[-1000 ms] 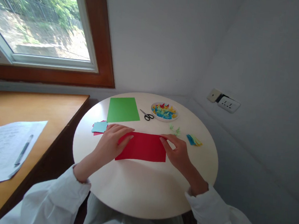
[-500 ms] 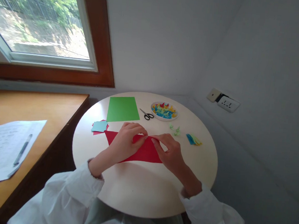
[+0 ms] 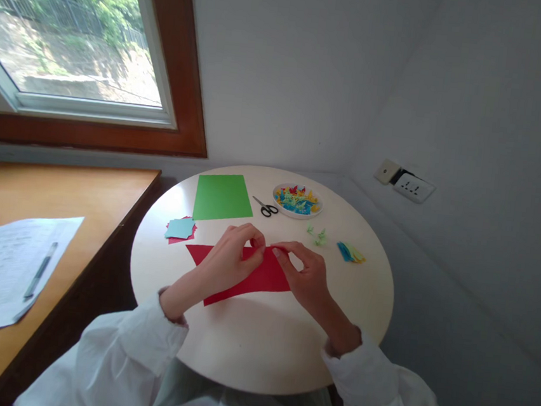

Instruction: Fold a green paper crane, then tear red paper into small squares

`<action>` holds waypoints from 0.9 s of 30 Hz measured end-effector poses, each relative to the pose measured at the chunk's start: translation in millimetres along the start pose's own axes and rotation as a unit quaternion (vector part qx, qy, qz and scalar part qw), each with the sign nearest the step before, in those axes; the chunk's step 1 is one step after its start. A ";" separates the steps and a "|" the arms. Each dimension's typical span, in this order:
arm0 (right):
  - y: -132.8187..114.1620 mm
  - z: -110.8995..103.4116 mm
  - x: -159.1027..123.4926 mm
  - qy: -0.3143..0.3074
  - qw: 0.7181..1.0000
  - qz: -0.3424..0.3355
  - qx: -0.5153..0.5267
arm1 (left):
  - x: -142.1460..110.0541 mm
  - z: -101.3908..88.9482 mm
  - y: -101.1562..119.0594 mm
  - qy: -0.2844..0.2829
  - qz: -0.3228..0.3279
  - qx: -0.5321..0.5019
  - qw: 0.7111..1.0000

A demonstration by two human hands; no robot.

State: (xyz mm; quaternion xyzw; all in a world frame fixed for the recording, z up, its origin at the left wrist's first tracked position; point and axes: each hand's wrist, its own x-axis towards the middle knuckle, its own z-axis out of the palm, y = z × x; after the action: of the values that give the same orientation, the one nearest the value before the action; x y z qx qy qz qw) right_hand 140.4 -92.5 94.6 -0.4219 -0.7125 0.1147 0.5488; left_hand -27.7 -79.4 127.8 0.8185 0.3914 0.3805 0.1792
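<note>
A sheet of red paper [image 3: 261, 275] is held up over the round table, its far edge toward the wall and its left end slanting down toward me. My left hand [image 3: 235, 254] is closed in a pinch at the middle of that far edge. Right beside it, my right hand [image 3: 305, 271] pinches the same edge between thumb and fingers. Both hands cover parts of the sheet, and its right end is hidden behind my right hand.
On the white round table [image 3: 256, 355] lie a green sheet [image 3: 224, 197], scissors [image 3: 266, 208], a dish [image 3: 296, 216] of colourful paper bits, pale green scraps [image 3: 318, 235], a fanned paper bundle [image 3: 349, 253] and small stacked papers [image 3: 180, 228]. A wooden desk [image 3: 103, 193] bears written pages [image 3: 0, 273] and a pen [image 3: 41, 270].
The red paper has tilted: its left corners now sit lower and nearer me. My two hands stay close together at its far edge, with only slight finger movement.
</note>
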 end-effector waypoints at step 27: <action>3.7 -16.4 10.9 0.119 0.988 0.085 0.045 | -3.2 -10.4 -3.3 -0.008 -0.061 -0.021 0.998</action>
State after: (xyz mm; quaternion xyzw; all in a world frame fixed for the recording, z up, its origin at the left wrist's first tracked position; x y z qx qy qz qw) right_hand 156.1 -87.2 105.8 -0.4663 -0.5979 0.1411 0.6365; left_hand -38.6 -79.9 131.0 0.7922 0.4309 0.3706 0.2223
